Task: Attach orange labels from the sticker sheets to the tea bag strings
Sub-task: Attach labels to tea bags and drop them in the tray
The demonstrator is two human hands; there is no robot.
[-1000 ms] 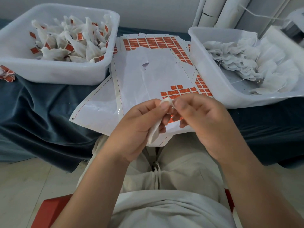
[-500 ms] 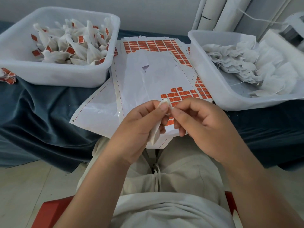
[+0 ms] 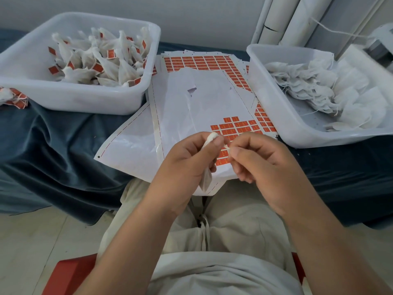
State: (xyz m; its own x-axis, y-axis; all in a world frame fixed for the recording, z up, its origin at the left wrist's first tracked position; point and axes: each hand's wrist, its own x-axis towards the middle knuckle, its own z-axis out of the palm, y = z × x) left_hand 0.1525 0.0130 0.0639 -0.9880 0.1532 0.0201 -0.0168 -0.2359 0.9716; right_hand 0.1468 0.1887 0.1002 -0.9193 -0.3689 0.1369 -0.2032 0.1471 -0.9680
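My left hand [image 3: 189, 160] grips a white tea bag [image 3: 205, 179]; its top pokes out by my thumb and its bottom hangs below my palm. My right hand [image 3: 259, 158] pinches the bag's string end [image 3: 228, 147] just right of the left thumb. Both hands hover over the near edge of a sticker sheet [image 3: 191, 107], mostly peeled white, with orange labels [image 3: 236, 125] left at its lower right. A fuller sheet of orange labels [image 3: 200, 61] lies behind it.
A white tub [image 3: 80, 99] at back left holds several labelled tea bags [image 3: 102, 58]. A white tub [image 3: 274, 103] at right holds several unlabelled bags [image 3: 314, 81]. Loose labelled bags [image 3: 12, 99] lie at far left on the dark blue cloth [image 3: 53, 145]. White tubes [image 3: 293, 20] lean behind.
My hands have drawn slightly apart; the right hand has shifted right with the string end, which now shows between the thumbs. The left hand keeps its grip on the bag.
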